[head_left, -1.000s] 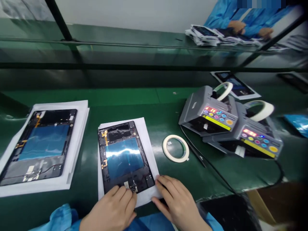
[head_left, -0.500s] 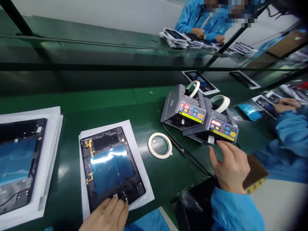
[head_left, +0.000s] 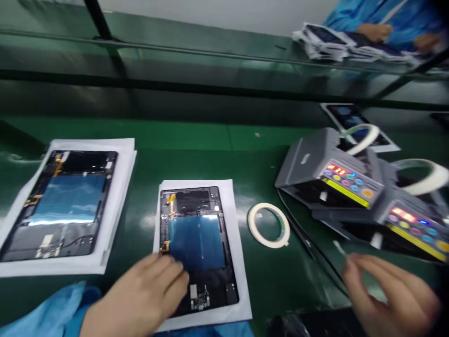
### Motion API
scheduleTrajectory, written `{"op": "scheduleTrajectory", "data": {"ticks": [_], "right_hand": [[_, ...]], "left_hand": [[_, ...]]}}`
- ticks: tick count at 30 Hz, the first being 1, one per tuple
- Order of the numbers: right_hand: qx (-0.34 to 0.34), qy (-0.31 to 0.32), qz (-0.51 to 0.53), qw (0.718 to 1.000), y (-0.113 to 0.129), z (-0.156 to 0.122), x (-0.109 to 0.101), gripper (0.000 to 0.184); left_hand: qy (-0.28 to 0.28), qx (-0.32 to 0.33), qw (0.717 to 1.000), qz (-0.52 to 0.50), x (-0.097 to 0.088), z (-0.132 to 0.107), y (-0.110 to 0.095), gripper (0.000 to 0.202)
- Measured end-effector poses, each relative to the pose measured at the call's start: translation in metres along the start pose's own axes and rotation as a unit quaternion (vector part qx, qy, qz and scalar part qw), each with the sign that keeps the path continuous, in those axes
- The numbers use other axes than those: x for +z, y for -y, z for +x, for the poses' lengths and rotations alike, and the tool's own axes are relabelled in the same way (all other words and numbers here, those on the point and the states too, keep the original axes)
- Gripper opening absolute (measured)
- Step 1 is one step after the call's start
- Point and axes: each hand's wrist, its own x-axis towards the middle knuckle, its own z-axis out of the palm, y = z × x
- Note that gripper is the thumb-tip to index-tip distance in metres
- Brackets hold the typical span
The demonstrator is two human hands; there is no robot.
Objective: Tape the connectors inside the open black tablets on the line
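Note:
An opened black tablet (head_left: 198, 243) with a blue panel lies on a white sheet (head_left: 242, 262) at the near edge of the green bench. My left hand (head_left: 143, 295) rests on its lower left corner, fingers lying loosely on the frame and holding nothing. My right hand (head_left: 389, 292) hovers at the lower right, blurred by motion. Its thumb and finger pinch a small white strip of tape (head_left: 339, 247). It is just in front of the nearer of two grey tape dispensers (head_left: 414, 220).
A second opened tablet (head_left: 63, 201) lies on stacked white sheets at the left. A loose tape roll (head_left: 269, 224) and a black cable (head_left: 308, 243) lie between my tablet and the farther dispenser (head_left: 329, 173). Behind a rail, another person's hands (head_left: 375, 32) work by stacked tablets (head_left: 326, 40).
My right hand left the tablet, reached to the nearer dispenser and has come back toward me with a tape strip. My left hand slid up the tablet's left side. The view swung right, then back.

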Motion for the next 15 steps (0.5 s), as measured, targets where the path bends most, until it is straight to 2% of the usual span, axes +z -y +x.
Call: {"op": "scheduleTrajectory", "data": {"ticks": [1,2,3,5,8,11,15], "right_hand": [[-0.046,0.028,0.039,0.998,0.021,0.007,0.004,0.025],[-0.074,0.098,0.071,0.99,0.043,0.016,0.009,0.019],[-0.111,0.124,0.096,0.981,0.065,0.027,0.015,0.013],[-0.179,0.132,0.165,0.961,0.107,0.053,0.03,0.007],[-0.222,0.125,0.204,0.945,0.156,0.09,0.063,0.008],[-0.228,0.116,0.189,0.948,0.187,0.113,0.101,0.01],[-0.232,0.115,0.165,0.952,0.205,0.117,0.14,0.009]], "left_hand": [[0.001,-0.022,1.0,0.022,-0.005,0.001,0.012,0.018],[0.01,-0.041,0.998,0.048,-0.007,0.002,0.024,0.018],[0.023,-0.057,0.995,0.074,-0.008,0.003,0.035,0.018],[0.056,-0.087,0.988,0.116,-0.004,0.006,0.053,0.025],[0.076,-0.125,0.98,0.135,0.008,0.011,0.07,0.041],[0.072,-0.149,0.98,0.113,0.018,0.012,0.074,0.052],[0.064,-0.175,0.979,0.078,0.022,0.009,0.074,0.058]]}}
